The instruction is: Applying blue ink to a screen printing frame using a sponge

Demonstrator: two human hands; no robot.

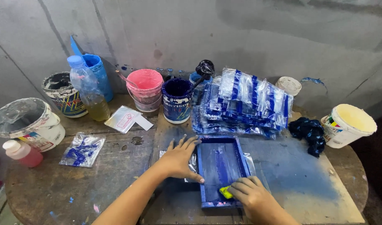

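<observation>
The left hand (180, 160) lies flat, palm down, fingers (190, 143) spread wide and thumb out to the side — forearm running in from below. The right hand (251, 193) is curled, fingers bunched in a pinch.

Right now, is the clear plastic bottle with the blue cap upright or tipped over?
Upright. The plastic bottle stands on its base, blue cap on top, yellowish liquid settled at the bottom.

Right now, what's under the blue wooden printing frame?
A clear plastic bag pokes out at both sides of the blue wooden printing frame. Its middle is covered by the blue mesh.
</observation>
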